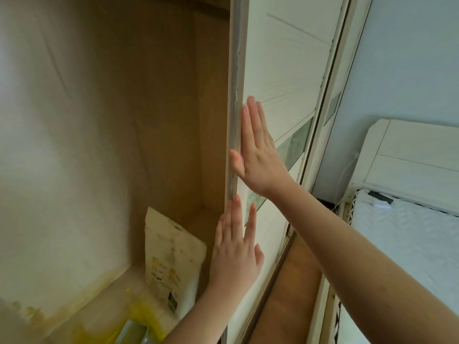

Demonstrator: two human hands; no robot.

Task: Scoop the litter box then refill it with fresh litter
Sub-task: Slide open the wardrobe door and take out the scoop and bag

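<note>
**Litter bag in open closet, both hands flat on sliding door**

Litter bag [171, 266], cream with yellow print, stands upright on the closet floor [104, 304], leaning in the back right corner. I see my left hand [236, 254] spread flat, fingers straight, pressing the white sliding door [278, 70] near its edge. My right hand [258, 155] is flat on the same door higher up, thumb at the door's edge strip. Neither grips anything. Yellow object [139, 326] at bottom, blurred. Bed [407, 244] lies right.

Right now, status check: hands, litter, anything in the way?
Left hand and right hand flat on sliding door. Litter bag upright inside closet, untouched. Litter box not in view.
</note>
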